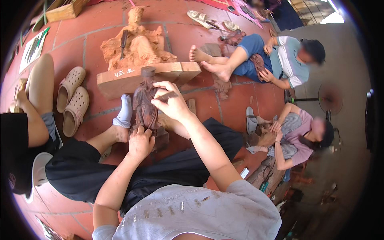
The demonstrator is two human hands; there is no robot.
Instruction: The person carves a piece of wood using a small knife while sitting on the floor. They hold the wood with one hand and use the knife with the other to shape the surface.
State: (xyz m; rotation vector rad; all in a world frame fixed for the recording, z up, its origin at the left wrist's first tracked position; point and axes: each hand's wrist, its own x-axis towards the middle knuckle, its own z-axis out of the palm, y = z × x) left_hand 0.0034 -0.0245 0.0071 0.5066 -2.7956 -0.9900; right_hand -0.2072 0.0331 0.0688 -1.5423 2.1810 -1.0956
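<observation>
A dark reddish-brown carved wooden figurine (143, 105) stands upright between my feet, with a flat round top. My left hand (141, 143) is closed on its lower part, fingers curled over the front. My right hand (173, 103) is beside the figurine's upper part. Between its thumb and fingers is a small, flat dark-brown piece (167, 96), which looks like folded sandpaper. A dark block (161, 140) shows at the figurine's foot.
Just beyond stands a large orange-toned wood carving (140, 46) on a thick wooden base (120, 82), a dark tool leaning on it. Beige clogs (74, 102) lie to the left. Two people sit at right with carvings; another person sits close at left. A fan (330, 97) stands behind.
</observation>
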